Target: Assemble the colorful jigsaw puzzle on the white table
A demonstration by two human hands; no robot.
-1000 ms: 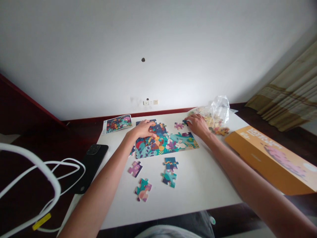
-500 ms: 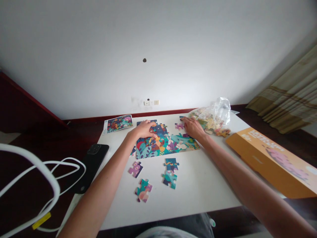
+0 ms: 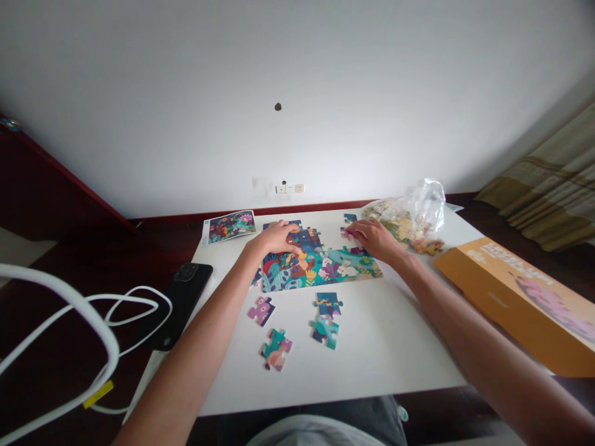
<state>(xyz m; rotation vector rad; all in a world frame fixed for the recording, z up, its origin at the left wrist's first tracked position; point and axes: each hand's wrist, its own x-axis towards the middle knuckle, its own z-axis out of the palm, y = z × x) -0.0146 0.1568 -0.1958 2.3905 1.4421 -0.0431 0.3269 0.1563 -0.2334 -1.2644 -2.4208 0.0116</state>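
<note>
A partly joined jigsaw puzzle point(image 3: 320, 272) with rabbits and leaves lies on the white table. My left hand point(image 3: 279, 238) rests on its upper left part, thumb and fingers apart. At the puzzle's upper right, my right hand point(image 3: 374, 238) has its fingertips closed on a pink puzzle piece point(image 3: 345, 233), partly hidden by the fingers. Just beyond it lies a dark blue puzzle piece point(image 3: 350, 218). Nearer to me are a purple piece point(image 3: 261, 310), a teal and peach piece point(image 3: 276, 350), a dark blue piece point(image 3: 328, 303) and a teal piece point(image 3: 326, 332).
A printed picture sheet point(image 3: 231, 227) lies at the back left. Behind my right hand is a clear plastic bag point(image 3: 409, 220) of puzzle pieces. An orange box point(image 3: 515, 303) stands at the right edge. A black phone point(image 3: 190, 297) and white cable point(image 3: 109, 347) are at left.
My right hand has moved from the dark blue piece toward me onto the pink piece. My left hand stays on the puzzle. The whole view has shifted slightly.
</note>
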